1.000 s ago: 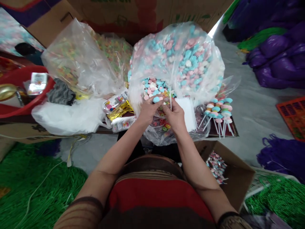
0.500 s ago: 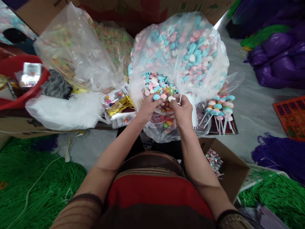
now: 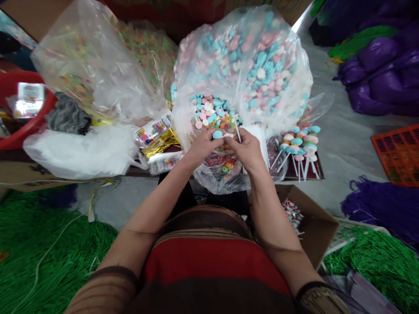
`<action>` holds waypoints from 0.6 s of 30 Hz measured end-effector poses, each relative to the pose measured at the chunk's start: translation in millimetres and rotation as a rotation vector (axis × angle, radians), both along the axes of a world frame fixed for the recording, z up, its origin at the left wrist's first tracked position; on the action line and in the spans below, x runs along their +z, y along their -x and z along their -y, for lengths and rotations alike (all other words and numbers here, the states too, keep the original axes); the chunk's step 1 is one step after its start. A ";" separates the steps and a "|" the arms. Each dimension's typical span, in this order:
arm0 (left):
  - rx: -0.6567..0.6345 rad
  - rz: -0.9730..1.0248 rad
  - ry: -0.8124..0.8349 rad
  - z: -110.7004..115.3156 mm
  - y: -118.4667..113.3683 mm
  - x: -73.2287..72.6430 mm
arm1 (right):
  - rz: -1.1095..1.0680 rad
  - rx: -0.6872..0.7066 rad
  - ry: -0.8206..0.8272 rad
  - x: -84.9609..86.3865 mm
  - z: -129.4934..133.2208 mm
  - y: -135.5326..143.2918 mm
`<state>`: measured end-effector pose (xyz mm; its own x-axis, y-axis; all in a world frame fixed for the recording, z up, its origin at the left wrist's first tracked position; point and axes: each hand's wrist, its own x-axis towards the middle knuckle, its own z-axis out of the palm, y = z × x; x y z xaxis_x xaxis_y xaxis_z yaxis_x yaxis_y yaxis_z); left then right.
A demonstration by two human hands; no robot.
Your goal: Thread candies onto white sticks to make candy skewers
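My left hand point(image 3: 204, 146) is closed around candies, with a blue candy point(image 3: 217, 134) showing at its fingertips. Beside it, my right hand point(image 3: 245, 148) grips a white stick point(image 3: 237, 131) that points up, and its fingertips meet a pale pink candy point(image 3: 228, 135). The two hands almost touch. Under and behind them lies an open clear bag with loose pink, blue and white candies point(image 3: 209, 111) and colourful ring-shaped candies point(image 3: 227, 163). To the right, several candy skewers point(image 3: 299, 144) rest on white sticks at the table's edge.
Large clear bags of pink-blue candy point(image 3: 268, 65) and yellow-green candy point(image 3: 147, 56) stand behind. Gold ties point(image 3: 162, 143), a white plastic bag point(image 3: 81, 150) and a red basin point(image 3: 49, 109) are left. An open cardboard box point(image 3: 316, 222) sits low right.
My hands have come closer together, and the white stick now stands more to the left, above my right fingers. The whole view has shifted slightly.
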<state>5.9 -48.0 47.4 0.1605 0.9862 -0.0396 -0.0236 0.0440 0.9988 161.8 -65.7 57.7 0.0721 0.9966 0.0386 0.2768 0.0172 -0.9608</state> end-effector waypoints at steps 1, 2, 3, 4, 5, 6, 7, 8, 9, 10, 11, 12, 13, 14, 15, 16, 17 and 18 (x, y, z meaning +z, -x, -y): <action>-0.037 0.023 0.017 -0.1 -0.7 -0.6 | -0.002 -0.011 0.021 -0.3 -1.1 -1.4; -0.071 0.050 0.043 -0.6 -1.5 -1.0 | -0.011 -0.033 0.038 -1.1 -2.2 -2.3; -0.086 0.067 0.068 -1.8 -2.2 -1.3 | -0.027 -0.061 0.049 -2.2 -3.4 -2.6; -0.080 0.069 0.085 -3.7 -2.8 -1.6 | -0.050 -0.092 0.054 -3.5 -4.5 -2.6; -0.067 0.060 0.098 -6.2 -3.2 -2.0 | -0.079 -0.120 0.053 -4.6 -5.2 -2.3; -0.047 0.042 0.105 -9.3 -3.2 -2.7 | -0.112 -0.141 0.052 -5.2 -5.4 -1.8; -0.025 0.019 0.108 -12.7 -2.9 -3.8 | -0.152 -0.155 0.056 -4.9 -5.0 -1.3; -0.002 -0.009 0.104 -16.0 -2.1 -5.5 | -0.198 -0.162 0.070 -3.8 -3.9 -0.9; 0.019 -0.043 0.090 -19.0 -1.1 -7.5 | -0.251 -0.158 0.094 -1.7 -2.2 -0.7; 0.039 -0.086 0.064 -21.4 0.2 -10.0 | -0.309 -0.144 0.124 1.0 -0.1 -0.6; 0.058 -0.139 0.024 -22.9 1.6 -12.6 | -0.366 -0.122 0.155 4.1 2.2 -0.6; 0.074 -0.203 -0.025 -23.7 3.1 -15.0 | -0.420 -0.098 0.183 7.2 4.6 -0.7; 0.086 -0.276 -0.078 -23.6 4.4 -17.2 | -0.464 -0.077 0.204 10.0 6.8 -0.7; 0.096 -0.350 -0.127 -22.8 5.5 -18.8 | -0.497 -0.062 0.217 12.3 8.7 -0.6; 0.102 -0.414 -0.168 -21.6 6.3 -19.8 | -0.517 -0.052 0.223 14.0 10.3 -0.5; 0.106 -0.461 -0.199 -20.1 6.7 -20.3 | -0.528 -0.049 0.226 14.9 11.6 -0.2; 0.109 -0.489 -0.219 -18.5 6.8 -20.2 | -0.534 -0.052 0.227 15.2 12.5 0.2; 0.113 -0.499 -0.230 -17.0 6.7 -19.7 | -0.536 -0.059 0.226 15.0 13.3 0.7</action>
<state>-0.8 -31.0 27.8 0.0699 0.9884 0.1347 0.4626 -0.1517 0.8735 161.1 -79.0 72.7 0.0782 0.9697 -0.2316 -0.2549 -0.2052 -0.9449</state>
